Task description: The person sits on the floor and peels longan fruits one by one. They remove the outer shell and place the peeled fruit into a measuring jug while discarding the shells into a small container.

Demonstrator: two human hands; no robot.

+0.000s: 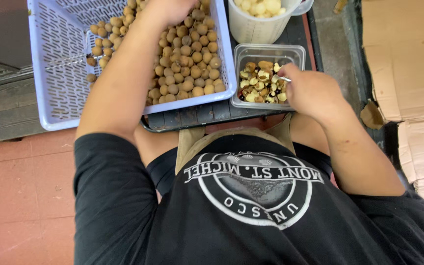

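View from above a seated person in a black printed T-shirt. Below them is a reddish tiled floor (20, 196); flattened brown cardboard (408, 54) lies along the right edge. In front of the person sits a low dark slatted platform (207, 114), carrying three containers.

On the left, a large lavender plastic basket (60, 73) with perforated walls holds a heap of small round brown fruits (187, 64) still in their shells, piled toward its right side. Just beside it on the right is a clear rectangular plastic tub (268, 50) filled with broken shells and dark seeds (261, 83). Behind the tub stands a pale measuring jug (257, 27) containing peeled, whitish fruit (261, 6).

The left hand (170, 9) reaches into the basket, resting on the fruit pile near the top edge of view; its fingers are cut off, so its grip cannot be told. The right hand (310, 91) hovers over the tub's right edge, fingers closed around a thin metal tool (284, 78) whose tip points over the shells.
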